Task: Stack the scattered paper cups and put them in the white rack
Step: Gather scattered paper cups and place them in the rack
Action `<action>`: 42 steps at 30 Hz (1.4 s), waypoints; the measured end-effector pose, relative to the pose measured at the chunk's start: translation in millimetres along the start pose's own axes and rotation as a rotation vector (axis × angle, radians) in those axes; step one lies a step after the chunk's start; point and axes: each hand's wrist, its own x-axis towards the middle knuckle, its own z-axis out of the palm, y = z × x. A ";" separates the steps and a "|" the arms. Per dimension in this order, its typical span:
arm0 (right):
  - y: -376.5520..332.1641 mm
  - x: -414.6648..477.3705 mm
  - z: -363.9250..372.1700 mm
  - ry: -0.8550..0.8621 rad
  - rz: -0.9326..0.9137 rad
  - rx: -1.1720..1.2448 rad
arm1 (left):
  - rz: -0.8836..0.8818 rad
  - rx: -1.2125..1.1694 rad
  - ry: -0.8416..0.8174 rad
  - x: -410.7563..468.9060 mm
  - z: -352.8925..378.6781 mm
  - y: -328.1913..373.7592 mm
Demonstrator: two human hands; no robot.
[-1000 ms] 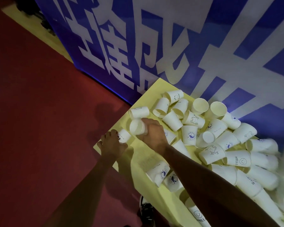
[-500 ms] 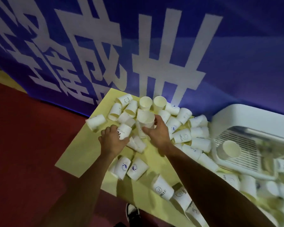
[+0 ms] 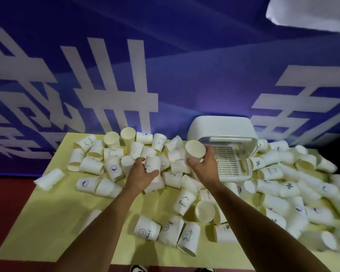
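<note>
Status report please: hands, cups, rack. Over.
Left hand grips one cup. Right hand grips second cup, mouth towards camera, beside white rack. Loose cups crowd the table.

an event or exhibition space: big blue printed banner behind table.

- A blue backdrop with large white characters fills the upper half of the frame.
- A yellow table spans the lower half.
- Red floor shows at the lower left.
- A pale white shape sits in the upper right corner.
- Two shoe tips poke out at the bottom edge.
</note>
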 end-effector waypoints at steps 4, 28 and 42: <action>13.9 7.1 -30.0 0.083 -0.017 -0.031 | 0.036 0.004 -0.073 -0.9 27.5 13.3; 53.7 14.8 -43.5 -0.029 -0.122 -0.303 | -0.222 -0.324 -0.152 -7.3 53.0 31.7; 41.6 -1.3 -46.3 -0.255 -0.016 0.009 | -0.265 -0.450 -0.344 -17.9 93.2 78.5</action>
